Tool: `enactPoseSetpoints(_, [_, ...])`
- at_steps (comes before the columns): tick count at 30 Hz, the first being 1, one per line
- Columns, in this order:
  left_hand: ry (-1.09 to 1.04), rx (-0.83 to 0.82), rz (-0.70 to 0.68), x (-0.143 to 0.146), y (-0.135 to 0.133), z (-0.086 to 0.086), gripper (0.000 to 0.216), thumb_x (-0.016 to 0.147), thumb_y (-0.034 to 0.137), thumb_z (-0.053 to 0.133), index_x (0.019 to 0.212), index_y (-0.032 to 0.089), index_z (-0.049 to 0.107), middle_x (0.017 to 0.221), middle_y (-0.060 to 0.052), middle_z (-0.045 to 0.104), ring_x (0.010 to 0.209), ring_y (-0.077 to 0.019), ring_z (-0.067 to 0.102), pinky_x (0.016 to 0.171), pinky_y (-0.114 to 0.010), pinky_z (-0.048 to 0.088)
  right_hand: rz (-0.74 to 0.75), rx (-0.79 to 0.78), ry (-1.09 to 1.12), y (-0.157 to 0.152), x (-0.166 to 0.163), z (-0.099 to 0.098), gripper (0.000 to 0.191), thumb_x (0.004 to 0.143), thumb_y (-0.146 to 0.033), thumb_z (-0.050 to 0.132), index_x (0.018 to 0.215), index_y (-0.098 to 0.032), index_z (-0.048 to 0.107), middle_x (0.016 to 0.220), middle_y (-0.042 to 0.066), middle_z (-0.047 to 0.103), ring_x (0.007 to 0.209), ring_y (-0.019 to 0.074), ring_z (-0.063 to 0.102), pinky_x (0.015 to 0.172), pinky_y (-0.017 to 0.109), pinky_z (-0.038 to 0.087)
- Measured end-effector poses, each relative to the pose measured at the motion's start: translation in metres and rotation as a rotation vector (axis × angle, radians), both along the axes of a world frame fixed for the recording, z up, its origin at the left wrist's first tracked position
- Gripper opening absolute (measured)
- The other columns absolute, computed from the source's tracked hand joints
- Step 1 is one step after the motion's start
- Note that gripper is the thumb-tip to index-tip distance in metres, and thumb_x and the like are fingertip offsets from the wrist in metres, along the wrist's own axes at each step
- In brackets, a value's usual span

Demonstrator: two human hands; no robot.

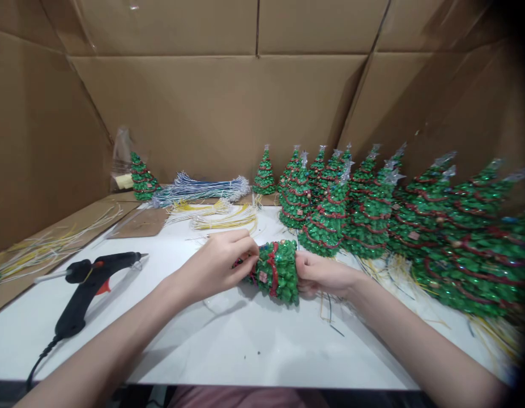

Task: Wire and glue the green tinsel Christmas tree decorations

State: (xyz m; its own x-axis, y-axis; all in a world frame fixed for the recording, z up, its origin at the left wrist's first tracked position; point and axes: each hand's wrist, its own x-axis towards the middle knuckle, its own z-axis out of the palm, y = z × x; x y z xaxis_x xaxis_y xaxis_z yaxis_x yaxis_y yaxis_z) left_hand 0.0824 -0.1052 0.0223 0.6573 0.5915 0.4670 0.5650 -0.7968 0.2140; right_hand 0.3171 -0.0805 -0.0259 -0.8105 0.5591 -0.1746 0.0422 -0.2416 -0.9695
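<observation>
A small green glittery Christmas tree (279, 271) with red garland lies on its side just above the white table (228, 345). My right hand (319, 273) grips its wide base end. My left hand (223, 262) is closed in a pinch at the narrow top end, fingers pressed on the tip. Thin wires trail from under the base towards the table.
A black hot glue gun (90, 283) lies at the left with its cord running off the front edge. Many upright green trees (372, 209) crowd the right and back. Bundles of blue-white wires (203, 188) and yellow wires (223, 218) lie behind. Cardboard walls enclose the space.
</observation>
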Motion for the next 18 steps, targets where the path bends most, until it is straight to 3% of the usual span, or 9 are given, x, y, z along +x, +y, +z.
enactPoseSetpoints(8, [0.051,0.053,-0.007,0.002,0.002,-0.003,0.014,0.087,0.012,0.046,0.078,0.013,0.057,0.073,-0.002,0.055,0.065,-0.0108,0.049,0.058,-0.022,0.037,0.01,0.01,0.033,-0.002,-0.005,-0.001,0.057,0.067,-0.067,0.06,0.061,-0.021,0.026,0.046,-0.013,0.018,0.04,0.0023,0.014,0.038,0.019,0.01])
enactPoseSetpoints(15, [-0.014,-0.072,0.002,-0.006,0.001,0.006,0.009,0.087,0.016,0.05,0.091,0.016,0.057,0.079,-0.001,0.058,0.072,-0.0111,0.052,0.063,-0.022,0.038,-0.015,0.024,0.03,-0.002,-0.005,-0.002,0.056,0.067,-0.066,0.06,0.062,-0.021,0.028,0.045,-0.013,0.021,0.039,0.0024,0.016,0.038,0.019,0.011])
enactPoseSetpoints(18, [-0.023,-0.121,0.052,-0.011,0.003,0.009,0.008,0.087,0.023,0.053,0.085,0.017,0.058,0.074,0.001,0.058,0.065,-0.0096,0.05,0.06,-0.021,0.036,-0.016,0.022,0.025,-0.002,-0.005,-0.001,0.057,0.067,-0.066,0.06,0.06,-0.021,0.027,0.045,-0.013,0.021,0.04,0.0022,0.015,0.038,0.019,0.011])
